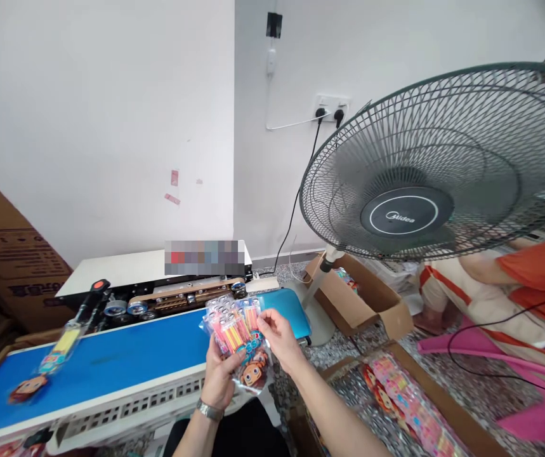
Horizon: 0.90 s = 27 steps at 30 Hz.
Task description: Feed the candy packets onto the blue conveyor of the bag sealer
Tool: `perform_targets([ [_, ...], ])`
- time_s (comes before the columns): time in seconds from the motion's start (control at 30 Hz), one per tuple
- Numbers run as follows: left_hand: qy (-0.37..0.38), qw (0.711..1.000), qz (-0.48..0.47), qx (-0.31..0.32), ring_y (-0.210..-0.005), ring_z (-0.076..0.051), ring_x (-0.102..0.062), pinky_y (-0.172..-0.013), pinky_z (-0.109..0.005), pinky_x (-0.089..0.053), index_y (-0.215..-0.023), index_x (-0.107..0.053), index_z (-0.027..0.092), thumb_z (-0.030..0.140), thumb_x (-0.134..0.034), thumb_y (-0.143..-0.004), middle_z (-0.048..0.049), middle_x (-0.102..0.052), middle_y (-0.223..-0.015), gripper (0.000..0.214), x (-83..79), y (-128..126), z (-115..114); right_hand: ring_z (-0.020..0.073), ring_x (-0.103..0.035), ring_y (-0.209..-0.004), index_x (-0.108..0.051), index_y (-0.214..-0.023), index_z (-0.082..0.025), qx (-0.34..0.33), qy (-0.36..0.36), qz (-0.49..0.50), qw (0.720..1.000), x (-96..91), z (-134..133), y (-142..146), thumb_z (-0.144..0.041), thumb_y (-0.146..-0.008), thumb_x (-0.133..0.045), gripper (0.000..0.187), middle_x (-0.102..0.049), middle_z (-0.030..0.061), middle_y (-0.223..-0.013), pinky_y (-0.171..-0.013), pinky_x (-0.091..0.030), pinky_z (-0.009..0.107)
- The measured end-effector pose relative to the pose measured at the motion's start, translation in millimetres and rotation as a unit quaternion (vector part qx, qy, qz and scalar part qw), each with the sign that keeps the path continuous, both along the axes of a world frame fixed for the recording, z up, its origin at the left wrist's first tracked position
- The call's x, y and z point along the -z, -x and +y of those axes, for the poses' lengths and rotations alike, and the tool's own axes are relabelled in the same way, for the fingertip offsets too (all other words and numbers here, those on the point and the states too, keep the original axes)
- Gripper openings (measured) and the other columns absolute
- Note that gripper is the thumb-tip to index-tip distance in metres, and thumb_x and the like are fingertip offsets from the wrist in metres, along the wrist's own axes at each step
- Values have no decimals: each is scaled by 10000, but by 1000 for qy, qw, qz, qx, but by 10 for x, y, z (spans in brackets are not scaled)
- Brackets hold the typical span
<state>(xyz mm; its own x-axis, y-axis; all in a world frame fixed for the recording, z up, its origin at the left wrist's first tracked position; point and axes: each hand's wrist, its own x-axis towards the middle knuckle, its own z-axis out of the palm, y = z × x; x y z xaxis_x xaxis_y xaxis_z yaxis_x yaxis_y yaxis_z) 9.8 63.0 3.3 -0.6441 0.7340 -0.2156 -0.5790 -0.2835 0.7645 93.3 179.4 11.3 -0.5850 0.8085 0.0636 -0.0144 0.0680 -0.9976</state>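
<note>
Left hand (219, 374) clamped under fanned packets (237, 330), right hand (278, 337) pinching their upper right edge, bundle held just above near end of blue conveyor belt (124, 362); one packet (56, 357) lying on belt, sealing machine (158, 285) behind, fan (436, 165) at right.

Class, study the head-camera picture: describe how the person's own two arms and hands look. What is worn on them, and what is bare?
Both forearms are bare, with no sleeves in view and no gloves. The left hand has a metal, silver-coloured wristwatch with a link band on its wrist. The right hand wears nothing that can be seen: no watch or bracelet. Rings cannot be made out on either hand.
</note>
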Motion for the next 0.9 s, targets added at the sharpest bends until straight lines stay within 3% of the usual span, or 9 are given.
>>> perform_targets([
  [0.1, 7, 1000, 5, -6, -928, -289, -636, -838, -416, -487, -1127, -481, 209, 144, -790, -535, -92, -666, -1035, 670, 14, 11, -1, 147, -540, -684, -529, -791, -196, 20, -1, 12, 1000, -23, -2, 12, -465, -760, -578, 276, -565, -4, -722, -639, -429, 246],
  [0.27, 6, 1000, 27, 1, -962, -294, -620, -847, -421, -484, -1168, -453, 212, 155, -783, -544, -101, -640, -1079, 708, 1, 28, -15, 161, -577, -717, -529, -985, -212, -12, 83, 50, 995, -142, 8, 78, -472, -697, -653, 406, -607, -3, -741, -672, -448, 266],
  [0.53, 9, 997, 81, 15, -961, -287, -615, -886, -463, -455, -1200, -410, 202, 162, -785, -555, -118, -623, -1095, 747, 0, 22, -34, 120, -528, -577, -542, -722, -187, -2, 173, 91, 981, -284, 90, 222, -480, -636, -698, 343, -565, -35, -639, -543, -401, 225],
  [0.67, 23, 996, 83, 0, -942, -273, -623, -858, -429, -476, -1178, -431, 217, 170, -792, -542, -94, -637, -1074, 733, 13, 36, -36, 118, -531, -560, -556, -750, -194, 2, 207, 103, 973, -316, 70, 212, -501, -650, -676, 344, -582, -33, -659, -523, -395, 224],
  [0.8, 31, 997, 76, -15, -948, -263, -622, -840, -388, -488, -1158, -456, 214, 160, -798, -523, -79, -646, -1066, 724, 8, 40, -37, 113, -516, -557, -534, -680, -184, 5, 191, 113, 975, -337, 79, 198, -500, -632, -698, 359, -552, -31, -617, -529, -404, 222],
  [0.9, 25, 997, 67, -15, -943, -261, -623, -830, -387, -493, -1160, -450, 205, 152, -792, -530, -86, -640, -1067, 719, 7, 43, -38, 133, -553, -632, -567, -810, -196, 6, 186, 115, 976, -324, 78, 149, -529, -667, -666, 376, -597, -11, -713, -573, -429, 236],
])
